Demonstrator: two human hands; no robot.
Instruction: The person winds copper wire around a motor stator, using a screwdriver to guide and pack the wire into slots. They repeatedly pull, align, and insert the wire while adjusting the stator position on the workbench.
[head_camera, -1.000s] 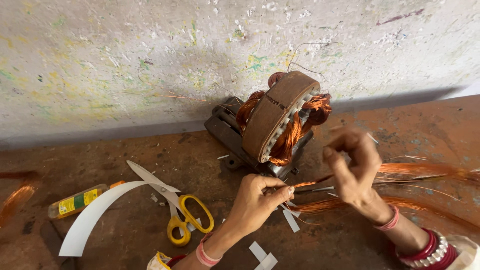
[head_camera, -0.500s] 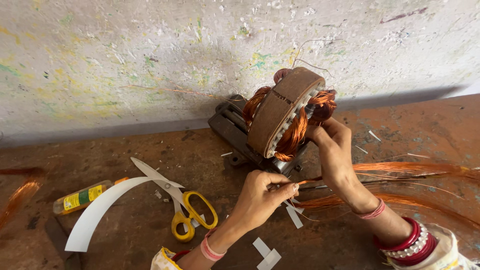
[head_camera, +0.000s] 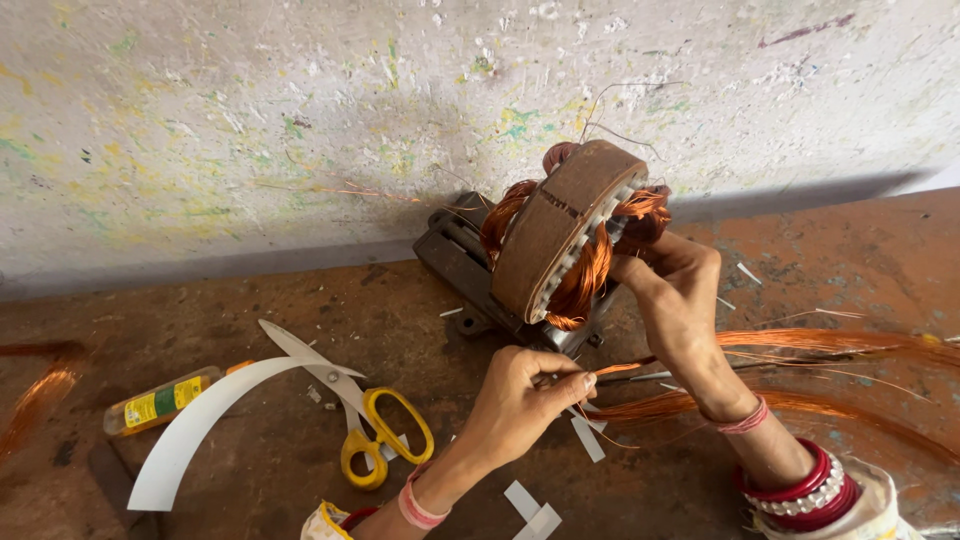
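A round motor stator (head_camera: 553, 228) with copper wire coils stands tilted on a dark metal stand (head_camera: 462, 262) near the wall. My right hand (head_camera: 677, 290) reaches up to the stator's right face, fingers pressed against the copper coil there. My left hand (head_camera: 521, 396) is lower, in front of the stator, pinching a thin copper wire strand (head_camera: 618, 370) that runs to the right. Loose copper wire bundles (head_camera: 830, 342) trail across the floor on the right.
Yellow-handled scissors (head_camera: 365, 423) lie open on the rusty brown floor, over a curved white paper strip (head_camera: 195, 430). A small yellow-labelled bottle (head_camera: 160, 401) lies at left. White paper slips (head_camera: 533, 509) lie near my left wrist. More copper wire (head_camera: 40, 392) lies far left.
My right hand has moved from a raised position at the right up onto the stator's coil. My left hand stayed pinching the wire.
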